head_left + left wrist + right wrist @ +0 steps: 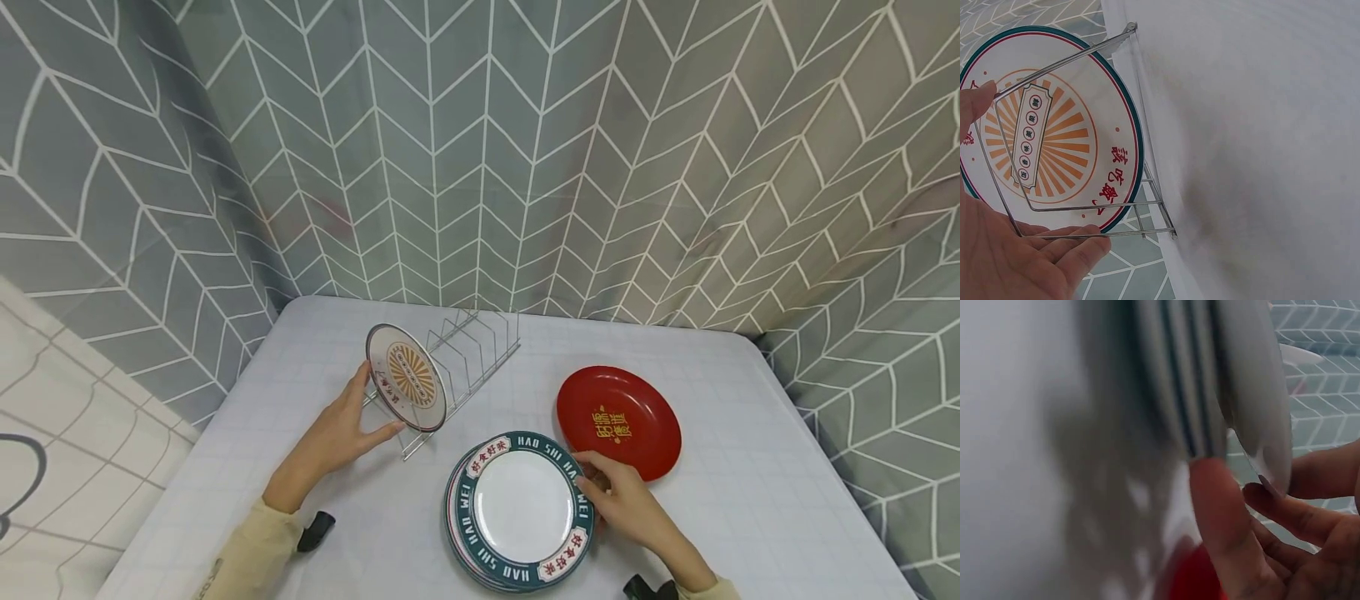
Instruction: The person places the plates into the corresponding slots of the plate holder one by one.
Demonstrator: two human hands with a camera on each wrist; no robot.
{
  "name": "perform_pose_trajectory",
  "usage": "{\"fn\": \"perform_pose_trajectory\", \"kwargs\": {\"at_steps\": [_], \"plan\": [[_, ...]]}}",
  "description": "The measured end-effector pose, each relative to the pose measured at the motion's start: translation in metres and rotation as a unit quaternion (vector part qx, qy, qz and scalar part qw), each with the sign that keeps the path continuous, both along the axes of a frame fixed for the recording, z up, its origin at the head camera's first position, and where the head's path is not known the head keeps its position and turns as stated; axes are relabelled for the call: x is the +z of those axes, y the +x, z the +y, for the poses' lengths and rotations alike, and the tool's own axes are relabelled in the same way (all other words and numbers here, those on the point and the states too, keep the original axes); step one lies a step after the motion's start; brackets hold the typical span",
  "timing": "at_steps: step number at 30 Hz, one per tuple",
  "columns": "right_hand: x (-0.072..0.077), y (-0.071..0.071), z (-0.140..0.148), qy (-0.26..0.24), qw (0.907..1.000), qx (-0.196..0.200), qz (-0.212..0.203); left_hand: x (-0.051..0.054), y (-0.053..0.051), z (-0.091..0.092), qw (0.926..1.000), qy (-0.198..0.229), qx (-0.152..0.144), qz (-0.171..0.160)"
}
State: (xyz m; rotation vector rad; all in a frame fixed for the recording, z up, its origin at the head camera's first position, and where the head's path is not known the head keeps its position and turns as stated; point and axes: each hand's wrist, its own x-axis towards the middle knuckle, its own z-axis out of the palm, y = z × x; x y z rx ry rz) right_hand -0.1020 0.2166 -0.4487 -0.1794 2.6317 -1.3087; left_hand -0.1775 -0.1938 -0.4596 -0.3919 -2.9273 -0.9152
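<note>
My left hand [333, 437] [1016, 256] holds a white plate with an orange sunburst [411, 379] [1072, 144] by its edge, thumb and fingers apart. That plate stands tilted upright at the near end of the wire rack [462, 400] [1063, 62], behind its wires in the left wrist view. With my right hand [630, 504] [1316, 531] I pinch the rim of the green-rimmed top plate [525, 508] [1260, 394]. Under it lies a stack of plates [454, 533] [1188, 381]; in the right wrist view a gap shows between them.
A red oval plate with yellow characters [618, 421] lies just beyond my right hand. The rack runs diagonally toward the table's back edge. Patterned curtain [510, 167] hangs behind and beside the white table [765, 467].
</note>
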Motion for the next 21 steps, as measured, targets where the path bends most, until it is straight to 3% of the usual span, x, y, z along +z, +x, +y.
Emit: {"fn": "perform_pose_trajectory", "kwargs": {"at_steps": [5, 15, 18, 21], "plan": [[0.013, 0.000, 0.008, -0.079, 0.9962, -0.020, -0.030, -0.001, 0.000, -0.001, 1.0000, -0.001, -0.001, 0.002], [0.021, -0.002, 0.023, -0.174, 0.9770, 0.036, -0.118, -0.001, 0.000, -0.001, 1.0000, -0.003, 0.002, 0.001], [0.025, -0.001, 0.025, -0.182, 0.9754, 0.042, -0.118, -0.001, 0.000, -0.001, 1.0000, -0.003, 0.002, 0.001], [0.033, -0.001, 0.028, -0.177, 0.9801, 0.028, -0.085, -0.002, -0.001, -0.001, 1.0000, -0.002, 0.001, 0.001]]}}
